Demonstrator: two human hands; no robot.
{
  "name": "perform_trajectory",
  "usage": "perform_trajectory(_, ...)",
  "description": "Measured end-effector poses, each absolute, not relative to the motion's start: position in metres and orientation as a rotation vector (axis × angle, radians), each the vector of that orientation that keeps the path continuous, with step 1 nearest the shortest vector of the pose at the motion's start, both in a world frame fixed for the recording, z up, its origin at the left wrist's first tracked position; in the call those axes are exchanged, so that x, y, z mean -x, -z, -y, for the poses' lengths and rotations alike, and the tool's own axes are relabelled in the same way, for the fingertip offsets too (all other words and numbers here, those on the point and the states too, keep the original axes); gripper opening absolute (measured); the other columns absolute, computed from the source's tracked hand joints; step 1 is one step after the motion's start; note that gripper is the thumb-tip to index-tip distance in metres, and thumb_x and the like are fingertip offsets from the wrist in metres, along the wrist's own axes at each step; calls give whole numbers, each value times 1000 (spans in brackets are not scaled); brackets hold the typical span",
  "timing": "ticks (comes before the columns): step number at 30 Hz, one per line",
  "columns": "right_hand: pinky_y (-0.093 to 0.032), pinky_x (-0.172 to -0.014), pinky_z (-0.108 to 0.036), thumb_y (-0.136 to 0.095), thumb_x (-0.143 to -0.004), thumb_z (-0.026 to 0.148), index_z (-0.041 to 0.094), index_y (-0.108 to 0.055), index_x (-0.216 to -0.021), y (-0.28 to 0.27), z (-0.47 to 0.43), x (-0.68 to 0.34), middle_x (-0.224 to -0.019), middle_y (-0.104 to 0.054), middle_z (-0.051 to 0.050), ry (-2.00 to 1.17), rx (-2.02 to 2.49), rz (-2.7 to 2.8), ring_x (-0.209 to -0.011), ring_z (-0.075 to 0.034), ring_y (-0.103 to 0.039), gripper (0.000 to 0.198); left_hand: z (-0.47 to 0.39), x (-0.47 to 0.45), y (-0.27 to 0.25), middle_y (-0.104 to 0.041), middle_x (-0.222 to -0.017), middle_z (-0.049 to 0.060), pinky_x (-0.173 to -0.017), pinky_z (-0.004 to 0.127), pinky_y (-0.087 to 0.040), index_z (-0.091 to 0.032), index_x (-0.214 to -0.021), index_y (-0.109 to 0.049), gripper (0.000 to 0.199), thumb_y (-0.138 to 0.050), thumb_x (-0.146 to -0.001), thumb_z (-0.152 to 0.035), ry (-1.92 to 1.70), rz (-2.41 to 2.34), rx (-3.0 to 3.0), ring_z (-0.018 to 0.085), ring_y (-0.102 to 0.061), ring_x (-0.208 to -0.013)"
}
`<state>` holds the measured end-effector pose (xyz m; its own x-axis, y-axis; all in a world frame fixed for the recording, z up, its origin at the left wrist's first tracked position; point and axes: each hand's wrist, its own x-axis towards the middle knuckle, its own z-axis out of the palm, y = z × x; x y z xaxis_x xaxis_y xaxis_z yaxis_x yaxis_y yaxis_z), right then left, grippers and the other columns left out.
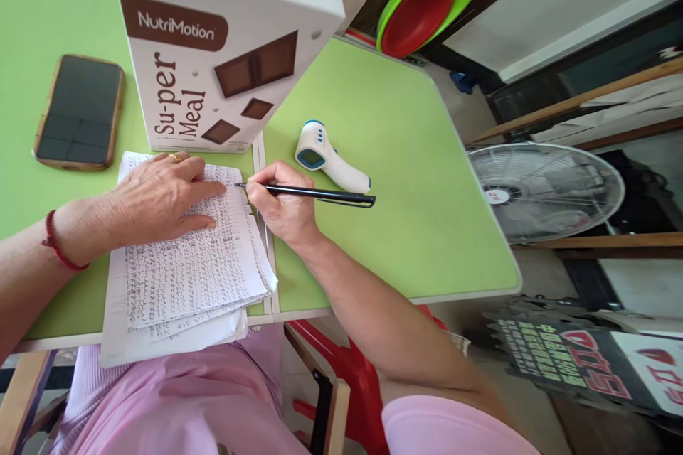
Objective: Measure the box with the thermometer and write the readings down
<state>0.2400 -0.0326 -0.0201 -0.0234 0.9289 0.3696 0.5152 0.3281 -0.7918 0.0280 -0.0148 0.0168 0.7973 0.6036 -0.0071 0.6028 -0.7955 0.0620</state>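
Observation:
My right hand (pixel 285 206) is closed round a black pen (pixel 325 193), whose tip meets the right edge of a handwritten sheet of paper (pixel 197 277). Rows of small writing fill most of that sheet, which tops a loose stack at the table's near edge. Across the upper part of the sheet my left hand (pixel 165 195) lies flat, fingers stretched toward the pen tip. It wears a ring, and a red cord bracelet (pixel 56 242) circles the wrist. Beyond my right hand rests a white and blue infrared thermometer (pixel 331 156).
A large white box (pixel 181 78) stands just behind the papers. Left of it lies a phone (pixel 80 110) in a brown case on the green table (pixel 395 242). Green and red basins (pixel 419 14), a fan (pixel 544 192) and a red stool (pixel 357 391) are beyond its edges.

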Motion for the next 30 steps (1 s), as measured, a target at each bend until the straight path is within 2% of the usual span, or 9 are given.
perform_trajectory(19, -41, -51, -25, -56, -75, 21, 21, -54, -64, 20, 31, -241, -56, -55, 5, -525, 1261, 1669, -52, -10, -48, 11, 15, -28, -17, -58, -97, 11, -72, 34, -43, -19, -128, -60, 44, -56, -93, -44, -31, -985, -2921, 24, -57, -79)
perform_trajectory(22, -43, -52, -26, -57, -79, 24, 22, -55, -70, 15, 30, -246, -60, -55, 5, -474, 1239, 1689, -52, -10, -47, 9, 16, -28, -17, -59, -98, 11, -72, 34, -44, -19, -129, -60, 43, -56, -93, -43, -49, -983, -2931, 24, -58, -79)
perform_trajectory(25, -50, -65, -31, -55, -85, 27, 23, -60, -83, 8, 27, -257, -74, -60, 1, -400, 1227, 1814, -65, -14, -55, 6, 16, -27, -16, -59, -98, 12, -72, 35, -45, -19, -128, -60, 43, -55, -93, -42, -65, -963, -2946, 25, -58, -79)
perform_trajectory(27, -52, -75, -36, -52, -88, 26, 24, -63, -90, 5, 24, -267, -83, -61, -3, -337, 1250, 1945, -79, -18, -59, 11, 15, -28, -15, -60, -98, 12, -73, 36, -45, -18, -127, -61, 42, -55, -93, -41, -79, -943, -2949, 25, -59, -79)
perform_trajectory(30, -52, -80, -40, -45, -93, 23, 25, -65, -103, 4, 21, -279, -91, -60, -6, -255, 1295, 2142, -90, -22, -59, 22, 15, -28, -16, -61, -97, 12, -74, 36, -47, -17, -124, -61, 39, -50, -95, -40, -211, -883, -2914, 24, -60, -81)
